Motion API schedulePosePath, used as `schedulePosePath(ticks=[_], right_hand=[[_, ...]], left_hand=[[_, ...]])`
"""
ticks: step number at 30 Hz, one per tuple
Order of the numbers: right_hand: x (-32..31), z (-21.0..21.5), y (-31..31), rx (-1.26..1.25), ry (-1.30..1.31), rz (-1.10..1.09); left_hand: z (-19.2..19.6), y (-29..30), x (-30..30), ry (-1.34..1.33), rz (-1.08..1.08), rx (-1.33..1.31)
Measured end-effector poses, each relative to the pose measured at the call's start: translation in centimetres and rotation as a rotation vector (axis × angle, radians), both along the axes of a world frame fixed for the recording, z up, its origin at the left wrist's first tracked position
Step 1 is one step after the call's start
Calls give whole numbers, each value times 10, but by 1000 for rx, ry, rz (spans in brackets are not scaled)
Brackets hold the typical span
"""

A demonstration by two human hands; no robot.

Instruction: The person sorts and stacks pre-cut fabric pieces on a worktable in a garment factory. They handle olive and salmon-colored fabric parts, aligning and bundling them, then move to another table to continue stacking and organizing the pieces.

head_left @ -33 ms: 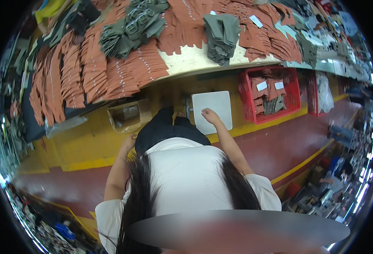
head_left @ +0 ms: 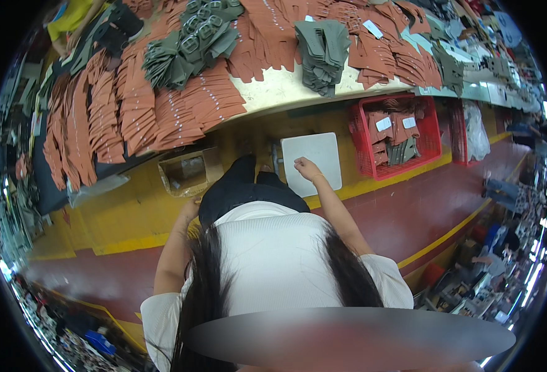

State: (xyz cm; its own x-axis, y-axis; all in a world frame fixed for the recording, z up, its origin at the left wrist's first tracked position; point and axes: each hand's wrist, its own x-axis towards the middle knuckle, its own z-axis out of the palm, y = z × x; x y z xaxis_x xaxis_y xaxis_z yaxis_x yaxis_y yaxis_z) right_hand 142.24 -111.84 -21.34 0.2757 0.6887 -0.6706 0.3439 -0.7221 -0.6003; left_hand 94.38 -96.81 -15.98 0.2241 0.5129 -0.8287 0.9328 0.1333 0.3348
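Best to lift the right hand (head_left: 307,169), half open and seemingly empty, clear of the stool (head_left: 320,154) before the table (head_left: 270,87), minding the left hand (head_left: 191,208), too hidden to tell its grip.

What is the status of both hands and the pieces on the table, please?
Left hand beside dark trousers, grip unclear. Right hand over white square panel, nothing seen in it. Rust-coloured pieces on table, neither hand touching. Red basket to panel's right.
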Motion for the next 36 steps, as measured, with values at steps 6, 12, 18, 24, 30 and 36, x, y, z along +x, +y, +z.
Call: schedulePosePath(ticks=[6,12,18,24,30,36], right_hand=[[-9,39,60,94,-60,-24],[-7,87,131,347,-55,-121],[-3,141,194,447,-107,-192],[-19,177,239,489,-73,-51],[-12,197,263,616,-266,113],[29,219,278,748,-445,70]], left_hand=[[-5,82,29,-135,-239,204],[29,166,84,-172,-81,144],[32,199,107,-227,-295,141],[54,198,112,-255,-394,191],[69,196,132,-182,-462,252],[92,210,167,-310,-479,185]])
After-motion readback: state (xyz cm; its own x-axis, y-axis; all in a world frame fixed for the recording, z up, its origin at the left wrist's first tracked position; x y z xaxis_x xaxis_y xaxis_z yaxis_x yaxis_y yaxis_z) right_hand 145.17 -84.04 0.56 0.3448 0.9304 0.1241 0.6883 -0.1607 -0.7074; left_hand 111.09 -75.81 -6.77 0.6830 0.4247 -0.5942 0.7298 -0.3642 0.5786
